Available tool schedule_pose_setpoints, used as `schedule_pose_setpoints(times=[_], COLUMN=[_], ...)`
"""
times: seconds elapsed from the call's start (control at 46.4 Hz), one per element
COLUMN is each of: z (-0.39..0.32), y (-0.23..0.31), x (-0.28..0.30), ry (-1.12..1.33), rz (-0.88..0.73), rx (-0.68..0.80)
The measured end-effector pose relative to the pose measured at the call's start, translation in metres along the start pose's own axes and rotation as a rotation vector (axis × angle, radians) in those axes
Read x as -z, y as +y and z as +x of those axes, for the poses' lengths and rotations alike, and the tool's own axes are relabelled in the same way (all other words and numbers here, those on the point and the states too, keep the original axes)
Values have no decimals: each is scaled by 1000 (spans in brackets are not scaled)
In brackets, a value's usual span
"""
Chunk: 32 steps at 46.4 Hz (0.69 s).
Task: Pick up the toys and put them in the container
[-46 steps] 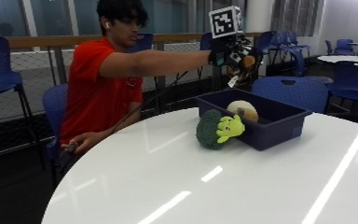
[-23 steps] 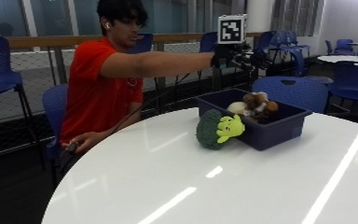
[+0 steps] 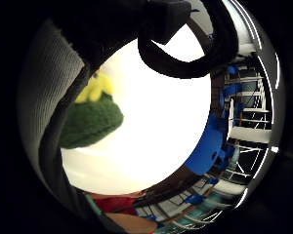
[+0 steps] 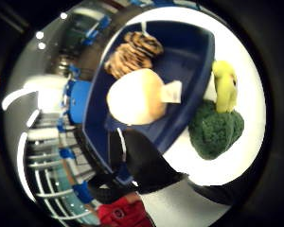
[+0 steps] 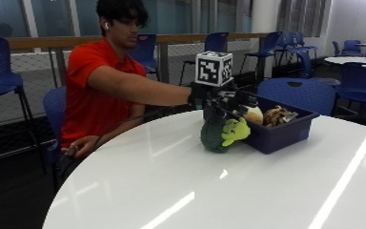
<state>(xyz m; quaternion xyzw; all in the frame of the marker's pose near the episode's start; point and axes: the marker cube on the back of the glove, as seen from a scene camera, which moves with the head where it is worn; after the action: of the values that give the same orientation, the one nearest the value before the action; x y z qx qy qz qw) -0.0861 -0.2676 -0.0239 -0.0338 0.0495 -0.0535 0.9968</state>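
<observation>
Reaching: the gloved right hand (image 5: 224,101) hangs just above the green plush toy (image 5: 216,134), at the near edge of the blue container (image 5: 283,132), so that it can come down on the one toy left outside.
Hands: the right one holds nothing as far as the views show; its fingers look relaxed and spread over the toy rather than closed on it, though the outside view does not settle this fully. The bare left hand (image 5: 78,145) rests low beside the person's lap, away from the work.
Green toy: it stands on the white tabletop (image 5: 221,191), touching or just beside the container's outer wall, with a yellow-green part (image 5: 236,131) facing outward. The thumb side palm view shows it (image 4: 217,126) outside the wall, on the tabletop.
Container: it sits on the tabletop across from the person, within the arm's stretch, open at the top to take toys dropped from above.
Toys already inside: a cream rounded toy (image 4: 135,97) with a tag, and a brown striped one (image 4: 132,52) behind it, both lying on the container's floor.
Progress: judged from this, two toys are in and one remains.
Next move: likely a grasp of the green toy from above, then a short lift over the wall.
</observation>
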Motion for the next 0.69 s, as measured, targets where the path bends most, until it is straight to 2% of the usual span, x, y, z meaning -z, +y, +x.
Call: schedule_pose_setpoints(times=[0.323, 0.689], z=[39, 24], y=[11, 8], x=[-39, -75], ry=[33, -12], rz=[-122, -214], rx=[-31, -54])
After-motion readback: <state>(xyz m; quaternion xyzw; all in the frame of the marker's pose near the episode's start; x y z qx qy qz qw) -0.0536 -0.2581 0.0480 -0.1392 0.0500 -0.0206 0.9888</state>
